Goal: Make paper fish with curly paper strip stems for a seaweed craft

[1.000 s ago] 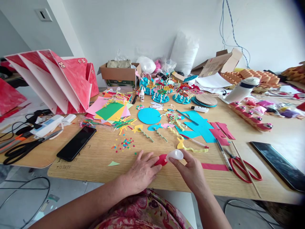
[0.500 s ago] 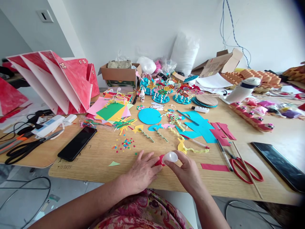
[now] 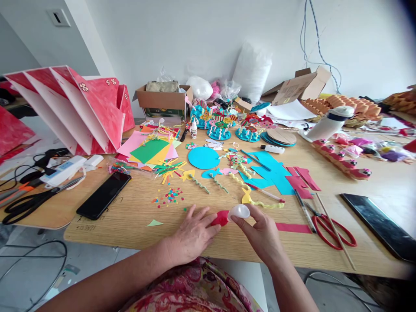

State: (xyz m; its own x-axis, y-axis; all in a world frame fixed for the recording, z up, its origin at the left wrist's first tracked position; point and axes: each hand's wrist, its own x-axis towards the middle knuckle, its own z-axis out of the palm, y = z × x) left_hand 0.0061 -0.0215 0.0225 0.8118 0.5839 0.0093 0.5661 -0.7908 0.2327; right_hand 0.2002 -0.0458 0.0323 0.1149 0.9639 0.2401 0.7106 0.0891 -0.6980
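Note:
My left hand (image 3: 195, 236) lies on the table with its fingers stretched out, the fingertips resting on a small red paper piece (image 3: 222, 217). That piece is partly hidden under the fingers. In my right hand (image 3: 260, 234) is a small white bottle (image 3: 239, 211), pinched between thumb and fingers with its rounded end toward me. Its other end is over or against the red paper; I cannot tell whether it touches. Just beyond my right hand lies a yellow paper fish (image 3: 246, 197) with a twisted strip. A red paper strip (image 3: 294, 228) lies to the right.
Red-handled scissors (image 3: 334, 229), a thin stick (image 3: 336, 232) and a pen (image 3: 305, 210) lie at right, beside a dark tablet (image 3: 378, 225). A black phone (image 3: 104, 196) is at left. Paper dots (image 3: 172, 197), a blue disc (image 3: 203, 158) and blue sheets (image 3: 273, 171) lie ahead.
My right hand has moved slightly right with the white bottle, and more of the red paper shows between my hands. My left hand stays in place.

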